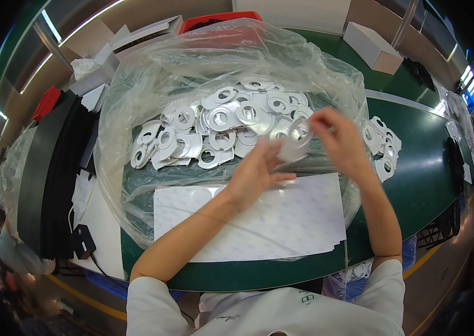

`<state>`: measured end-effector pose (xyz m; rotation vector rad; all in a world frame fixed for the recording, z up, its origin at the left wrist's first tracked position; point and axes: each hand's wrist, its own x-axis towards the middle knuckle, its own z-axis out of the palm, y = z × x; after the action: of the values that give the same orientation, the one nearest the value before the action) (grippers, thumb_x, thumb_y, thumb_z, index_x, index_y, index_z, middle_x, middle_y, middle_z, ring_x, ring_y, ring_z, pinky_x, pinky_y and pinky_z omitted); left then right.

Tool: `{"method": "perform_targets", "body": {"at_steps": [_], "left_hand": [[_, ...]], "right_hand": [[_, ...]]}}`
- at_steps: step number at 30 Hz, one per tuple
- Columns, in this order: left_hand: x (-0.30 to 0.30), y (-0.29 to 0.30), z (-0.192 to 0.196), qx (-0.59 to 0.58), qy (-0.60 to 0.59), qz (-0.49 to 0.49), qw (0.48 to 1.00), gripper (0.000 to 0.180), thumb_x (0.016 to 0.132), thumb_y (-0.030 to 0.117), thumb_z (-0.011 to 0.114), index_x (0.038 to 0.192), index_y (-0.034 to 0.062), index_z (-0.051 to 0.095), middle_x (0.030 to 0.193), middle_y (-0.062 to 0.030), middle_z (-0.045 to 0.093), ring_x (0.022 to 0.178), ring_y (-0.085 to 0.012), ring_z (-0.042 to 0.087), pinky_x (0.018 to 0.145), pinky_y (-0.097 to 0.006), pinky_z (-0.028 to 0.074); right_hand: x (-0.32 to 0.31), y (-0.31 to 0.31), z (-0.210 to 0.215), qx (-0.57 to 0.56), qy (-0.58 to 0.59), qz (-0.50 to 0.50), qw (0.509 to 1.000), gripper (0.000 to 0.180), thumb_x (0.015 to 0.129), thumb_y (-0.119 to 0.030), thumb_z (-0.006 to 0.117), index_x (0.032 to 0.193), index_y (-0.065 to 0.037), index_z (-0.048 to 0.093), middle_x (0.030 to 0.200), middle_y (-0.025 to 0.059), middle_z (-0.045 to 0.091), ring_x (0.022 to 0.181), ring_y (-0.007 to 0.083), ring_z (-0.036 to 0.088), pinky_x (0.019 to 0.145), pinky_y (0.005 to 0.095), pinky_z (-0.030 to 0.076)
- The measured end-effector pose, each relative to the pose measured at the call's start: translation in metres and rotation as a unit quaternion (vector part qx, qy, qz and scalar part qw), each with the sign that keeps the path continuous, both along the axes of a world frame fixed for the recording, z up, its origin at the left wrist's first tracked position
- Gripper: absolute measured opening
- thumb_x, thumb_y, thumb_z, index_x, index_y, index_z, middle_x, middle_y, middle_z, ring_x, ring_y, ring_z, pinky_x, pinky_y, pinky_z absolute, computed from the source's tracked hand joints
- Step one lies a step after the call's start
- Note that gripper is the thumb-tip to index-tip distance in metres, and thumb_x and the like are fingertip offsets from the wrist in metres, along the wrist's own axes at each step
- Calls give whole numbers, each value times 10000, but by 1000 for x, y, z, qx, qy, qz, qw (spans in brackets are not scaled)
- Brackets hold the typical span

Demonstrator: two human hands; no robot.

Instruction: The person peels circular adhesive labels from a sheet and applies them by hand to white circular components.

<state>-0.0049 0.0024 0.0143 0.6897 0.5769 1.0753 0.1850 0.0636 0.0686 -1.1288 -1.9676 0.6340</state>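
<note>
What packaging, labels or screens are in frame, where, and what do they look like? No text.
Large clear plastic bag: centre of the green table, open, holding white ring-shaped cutouts.
White cardboard box: top right, closed, rectangular.
White printed sheets: front centre, flat stack.
Red crate: top centre, behind bag.
Bright screens: far right, blurred.

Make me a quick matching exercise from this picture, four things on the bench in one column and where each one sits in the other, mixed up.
Things:
1. ring-shaped piece
2. white sheets
3. white box
4. black strips

Places:
A. far right of the green bench
B. between both hands
C. left edge of the bench
D. under the plastic bag, nearest the person

Pairs: 1-B, 2-D, 3-A, 4-C
</note>
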Motion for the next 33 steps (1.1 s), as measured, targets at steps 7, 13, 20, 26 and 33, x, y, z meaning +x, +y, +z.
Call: {"method": "perform_targets", "body": {"at_steps": [7, 13, 20, 26, 33], "left_hand": [[-67, 28, 41, 301, 545, 170, 764, 442, 915, 285, 581, 1244, -2, 514, 1210, -142, 568, 1049, -272, 552, 866, -380, 455], [-85, 42, 2, 343, 765, 302, 454, 455, 828, 240, 671, 1193, 2, 540, 1190, -130, 567, 1086, -330, 492, 893, -410, 401], [-87, 42, 13, 355, 741, 311, 477, 311, 759, 198, 720, 985, 34, 583, 1000, -109, 602, 988, -277, 526, 874, -417, 366], [-81, 26, 54, 306, 609, 261, 684, 231, 787, 188, 701, 915, 26, 598, 883, -84, 610, 861, -237, 563, 807, -365, 409], [-22, -2, 54, 27, 155, 91, 983, 249, 912, 316, 569, 831, 82, 594, 1146, -168, 616, 1096, -261, 575, 964, -392, 420]], "right_hand": [[129, 55, 22, 120, -242, -260, 927, 139, 858, -146, 589, 930, -30, 617, 859, 142, 646, 804, 317, 617, 725, 384, 475], [77, 23, 18, 176, -233, -143, 946, 165, 762, -78, 680, 911, -33, 623, 898, 107, 633, 847, 270, 604, 772, 368, 468], [-26, -79, -4, -55, -254, 374, 890, 220, 715, -147, 738, 847, -39, 599, 868, 107, 613, 883, 275, 588, 732, 393, 478], [-26, -93, -15, -18, -313, 346, 884, 237, 725, -133, 730, 806, 19, 566, 875, 148, 584, 904, 310, 559, 727, 390, 488], [-25, -88, -22, -46, -282, 362, 887, 216, 734, -104, 714, 813, 24, 558, 928, 161, 555, 933, 316, 533, 734, 403, 494]]}}
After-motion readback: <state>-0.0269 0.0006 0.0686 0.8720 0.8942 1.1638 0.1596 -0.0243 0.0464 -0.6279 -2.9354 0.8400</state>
